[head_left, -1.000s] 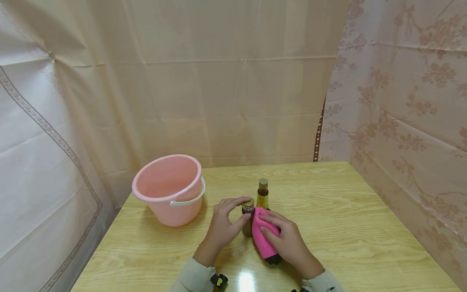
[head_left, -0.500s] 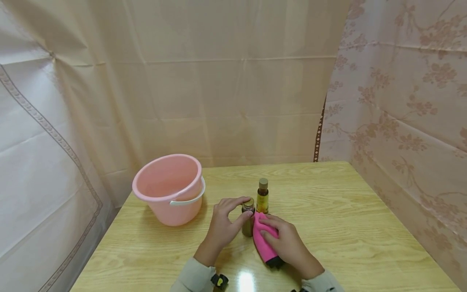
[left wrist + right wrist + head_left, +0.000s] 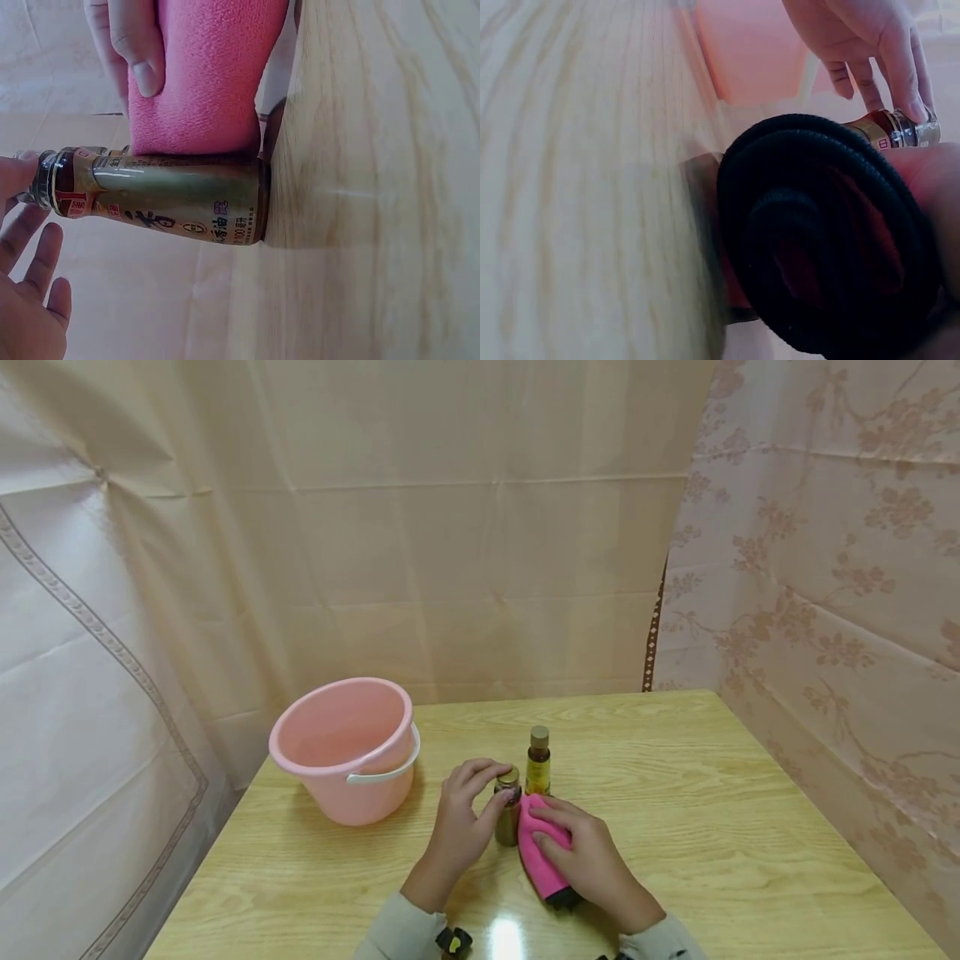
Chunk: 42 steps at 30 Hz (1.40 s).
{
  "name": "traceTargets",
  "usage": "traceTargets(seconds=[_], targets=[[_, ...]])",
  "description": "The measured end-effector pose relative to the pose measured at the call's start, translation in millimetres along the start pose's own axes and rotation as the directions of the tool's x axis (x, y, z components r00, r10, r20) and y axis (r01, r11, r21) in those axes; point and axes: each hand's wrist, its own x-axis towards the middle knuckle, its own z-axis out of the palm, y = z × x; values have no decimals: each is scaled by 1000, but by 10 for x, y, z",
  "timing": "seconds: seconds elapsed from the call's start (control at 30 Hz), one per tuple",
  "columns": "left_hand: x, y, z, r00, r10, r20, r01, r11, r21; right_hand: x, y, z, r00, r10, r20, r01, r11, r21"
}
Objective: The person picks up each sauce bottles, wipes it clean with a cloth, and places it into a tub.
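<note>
My left hand point(image 3: 462, 822) pinches a small sesame oil bottle point(image 3: 187, 196) at its neck and gold cap, between thumb and forefinger. The bottle stands upright on the table, its other fingers spread apart in the left wrist view. A folded pink cloth point(image 3: 542, 852) with a black edge is in my right hand point(image 3: 592, 856), thumb and fingers curled on it. In the left wrist view the cloth lies against the bottle's side. Seen from the right wrist, the cloth's black hem point(image 3: 742, 217) is rolled up and hides most of the bottle.
Just behind stands a second dark bottle point(image 3: 538, 768) with a yellow label and gold cap. A pink bucket point(image 3: 367, 797) with a white handle is on the wooden table point(image 3: 675, 793) at left. Curtains point(image 3: 465, 568) hang around the back and sides.
The cloth in my right hand has slid slightly down the bottle towards me, baring more of the rear bottle's label. My left hand keeps its pinch at the top.
</note>
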Motion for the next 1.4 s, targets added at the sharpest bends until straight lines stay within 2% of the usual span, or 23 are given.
traceTargets(seconds=[0.3,0.5,0.63,0.8,1.03,1.23,1.4], targets=[[-9,1,-30,1000,15,-1,-15,999,34,-3,24,9,994,-86,-64,88,996,24],[8,2,-25,999,48,3,-48,998,44,-11,37,-17,976,-176,-132,184,982,52],[17,-7,-12,998,59,8,-59,996,65,-10,33,-35,963,-209,-172,231,966,119],[-6,-12,-12,998,58,-2,-58,996,75,-22,27,-32,956,-216,-196,252,950,183],[-23,-6,-3,1000,27,-4,-27,999,28,-24,-5,-53,955,-205,-213,257,934,250],[-13,3,1,999,47,-15,-47,998,44,-36,-27,-48,953,-215,-213,269,925,268],[-13,9,0,999,50,-22,-49,998,48,-33,-22,-30,957,-208,-205,256,934,248]])
